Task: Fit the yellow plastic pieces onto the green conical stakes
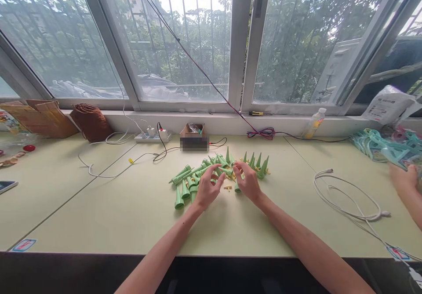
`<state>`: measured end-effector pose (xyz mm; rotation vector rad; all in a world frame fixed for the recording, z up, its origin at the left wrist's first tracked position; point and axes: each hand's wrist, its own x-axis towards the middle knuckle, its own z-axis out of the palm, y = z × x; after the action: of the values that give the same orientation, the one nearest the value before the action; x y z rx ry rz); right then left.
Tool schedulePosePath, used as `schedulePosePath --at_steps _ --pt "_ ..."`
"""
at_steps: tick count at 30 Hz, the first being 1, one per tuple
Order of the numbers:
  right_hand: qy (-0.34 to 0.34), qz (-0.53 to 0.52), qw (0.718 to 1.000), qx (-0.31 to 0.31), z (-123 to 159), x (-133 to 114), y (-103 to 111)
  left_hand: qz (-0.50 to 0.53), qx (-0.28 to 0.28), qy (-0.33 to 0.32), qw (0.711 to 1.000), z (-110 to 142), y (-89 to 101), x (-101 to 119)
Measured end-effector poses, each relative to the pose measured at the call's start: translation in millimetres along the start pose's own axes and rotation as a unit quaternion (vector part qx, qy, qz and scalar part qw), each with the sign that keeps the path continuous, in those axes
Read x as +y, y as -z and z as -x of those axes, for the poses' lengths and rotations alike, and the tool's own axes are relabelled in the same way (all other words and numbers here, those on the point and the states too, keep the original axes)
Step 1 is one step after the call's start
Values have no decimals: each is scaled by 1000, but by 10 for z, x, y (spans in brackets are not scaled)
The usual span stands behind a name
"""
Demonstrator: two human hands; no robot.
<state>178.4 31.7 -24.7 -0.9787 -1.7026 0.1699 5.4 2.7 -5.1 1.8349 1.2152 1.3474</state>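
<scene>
My left hand [208, 187] is curled at the right side of a pile of green plastic spikes [180, 177], its finger and thumb around one green plastic spike [226, 171] whose wide end points right. Close by, my right hand [248, 183] has its fingertips pinched together near that end; whatever they grip is too small to make out. Below the right hand, another green spike [237, 188] is partly covered. A small yellow T-shaped piece [227, 187] lies on the table between the hands. Several green spikes [263, 167] stand upright beyond the right hand, with yellow pieces among them.
Behind the pile are a small open box [192, 130] and a power strip [151, 136]. A white cable [349, 217] loops at right, near another person's hand [407, 179] and teal items [369, 144]. A bottle [314, 124] stands by the window; a brown pouch [90, 122] sits left.
</scene>
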Motion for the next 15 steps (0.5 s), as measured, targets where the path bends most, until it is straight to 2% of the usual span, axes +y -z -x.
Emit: schedulePosePath --at_steps 2,5,7,11,15 --pt "-18 24 999 23 -38 71 32 -19 5 -17 1000 0 -4 -11" --pt "-26 48 998 17 -65 136 66 -43 5 -38 998 3 -11 -29" --pt "-9 60 998 -21 -58 130 70 -53 5 -41 998 7 -11 -39" --pt "45 79 987 -134 2 36 33 -59 13 -43 997 16 -5 -38" --pt "78 106 972 -195 67 -24 -14 -69 15 -40 997 21 4 -27"
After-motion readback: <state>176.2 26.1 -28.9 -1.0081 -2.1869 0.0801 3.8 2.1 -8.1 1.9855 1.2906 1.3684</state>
